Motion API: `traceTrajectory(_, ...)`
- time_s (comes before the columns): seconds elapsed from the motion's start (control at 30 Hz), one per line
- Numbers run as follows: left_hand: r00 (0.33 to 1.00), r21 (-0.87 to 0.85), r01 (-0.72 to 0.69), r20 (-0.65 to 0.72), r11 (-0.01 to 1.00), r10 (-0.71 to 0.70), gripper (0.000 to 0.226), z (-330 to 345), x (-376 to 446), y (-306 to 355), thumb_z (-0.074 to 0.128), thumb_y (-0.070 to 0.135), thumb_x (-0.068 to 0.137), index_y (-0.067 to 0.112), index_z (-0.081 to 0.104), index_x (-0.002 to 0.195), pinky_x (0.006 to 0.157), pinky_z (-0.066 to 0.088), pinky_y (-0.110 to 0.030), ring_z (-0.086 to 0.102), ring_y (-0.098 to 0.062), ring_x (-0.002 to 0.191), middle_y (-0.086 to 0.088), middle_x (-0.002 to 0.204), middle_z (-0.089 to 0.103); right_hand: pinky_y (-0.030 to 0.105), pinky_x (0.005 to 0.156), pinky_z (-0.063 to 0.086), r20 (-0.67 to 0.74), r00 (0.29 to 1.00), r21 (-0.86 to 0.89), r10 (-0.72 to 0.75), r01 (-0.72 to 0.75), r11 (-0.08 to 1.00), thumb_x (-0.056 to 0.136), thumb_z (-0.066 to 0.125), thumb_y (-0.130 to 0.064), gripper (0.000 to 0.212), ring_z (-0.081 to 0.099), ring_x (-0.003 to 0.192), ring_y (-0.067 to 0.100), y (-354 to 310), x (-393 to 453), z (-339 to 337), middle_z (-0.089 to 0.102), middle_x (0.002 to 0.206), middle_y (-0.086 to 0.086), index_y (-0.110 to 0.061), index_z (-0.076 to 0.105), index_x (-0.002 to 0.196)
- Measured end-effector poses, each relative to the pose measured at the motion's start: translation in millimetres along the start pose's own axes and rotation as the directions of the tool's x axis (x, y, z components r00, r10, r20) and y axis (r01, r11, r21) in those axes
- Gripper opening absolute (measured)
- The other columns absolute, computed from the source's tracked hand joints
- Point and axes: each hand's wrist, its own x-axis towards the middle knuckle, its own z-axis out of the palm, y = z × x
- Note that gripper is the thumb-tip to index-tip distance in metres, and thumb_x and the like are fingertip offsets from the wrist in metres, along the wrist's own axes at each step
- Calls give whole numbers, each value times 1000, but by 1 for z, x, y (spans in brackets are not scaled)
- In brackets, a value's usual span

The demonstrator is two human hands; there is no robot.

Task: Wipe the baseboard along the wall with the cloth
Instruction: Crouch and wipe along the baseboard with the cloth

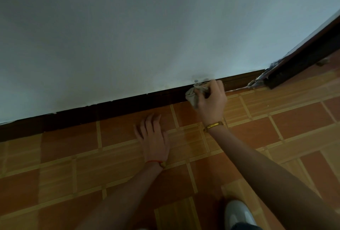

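So the right hand (211, 99) has its fingers curled round a bunched-up greyish cloth (193, 95) and is pressing it against the top edge of the dark brown baseboard (110, 107), right where it meets the wall. There's a gold bracelet (214, 125) on that wrist. The left hand (153, 135) is just lying flat on the floor with the fingers spread and straight, holding nothing, a bit short of the baseboard and well left of the cloth. It's got a thin red string (154, 162) round the wrist.

The floor (276, 123) is orange-brown tile with lighter striped bands between the squares. The wall (147, 36) above is plain pale grey-white, with a small dark smudge just above where the cloth is. Off to the right the baseboard ends at a dark door frame (301, 58), and the paint looks chipped at that corner. Bottom edge, there's the toe of a white shoe (237, 213) on the tiles
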Motion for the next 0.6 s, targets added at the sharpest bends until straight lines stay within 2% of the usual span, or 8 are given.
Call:
traceTrajectory(0.07, 1000, 14, 2, 4, 1000, -2, 52, 2, -1, 0, 38, 27, 88, 17, 51, 138, 117, 20, -63, 40, -32, 134, -8, 141, 50, 15, 63, 44, -103, 992, -23, 70, -73, 997, 80, 71, -5, 19, 44, 73, 8, 18, 16, -14, 54, 89, 8, -6, 53, 79)
traceTrajectory(0.17, 1000, 49, 15, 11, 999, -16, 52, 6, -1, -1, 38, 27, 88, 16, 51, 137, 115, 22, -64, 39, -31, 133, -9, 141, 50, 2, 63, 37, -158, 982, -37, 100, -107, 994, 78, 72, -1, 20, 41, 70, 8, 39, 31, -27, 55, 87, 13, -4, 52, 77)
traceTrajectory(0.3, 1000, 123, 19, 14, 992, -21, 50, 13, -3, -1, 40, 27, 89, 14, 52, 135, 115, 22, -65, 40, -33, 133, -11, 141, 49, 1, 61, 36, -93, 995, -1, 36, -36, 999, 79, 72, -2, 22, 39, 70, 3, 33, 19, -15, 52, 89, 8, -7, 51, 77)
traceTrajectory(0.43, 1000, 152, -6, -2, 988, 6, 50, 15, -4, -2, 41, 26, 89, 13, 50, 137, 115, 21, -65, 41, -35, 133, -13, 141, 49, 14, 57, 45, 57, 993, 44, -105, 103, 994, 80, 72, -4, 20, 48, 73, 10, 24, 3, 0, 51, 91, 5, -7, 52, 79)
traceTrajectory(0.5, 1000, 162, -8, -11, 987, 10, 49, 14, -4, -3, 40, 26, 91, 13, 49, 137, 115, 21, -65, 41, -36, 133, -13, 142, 48, 19, 56, 47, 87, 985, 65, -149, 144, 987, 79, 71, -3, 19, 51, 73, 13, 25, 2, 1, 52, 91, 6, -6, 53, 80)
traceTrajectory(0.53, 1000, 163, -4, -15, 987, 7, 49, 14, -4, -3, 40, 26, 91, 13, 50, 137, 115, 22, -65, 41, -36, 133, -13, 142, 48, 17, 56, 46, 84, 987, 68, -138, 132, 989, 80, 71, -4, 18, 50, 73, 12, 29, 4, -2, 52, 91, 6, -6, 53, 80)
traceTrajectory(0.6, 1000, 154, -2, -19, 988, 5, 49, 14, -5, -2, 39, 25, 91, 12, 51, 137, 115, 22, -65, 42, -36, 133, -13, 142, 48, 17, 59, 47, 38, 999, 37, -23, 22, 999, 80, 71, -6, 19, 47, 73, 10, 48, 15, -13, 52, 92, 7, -6, 53, 80)
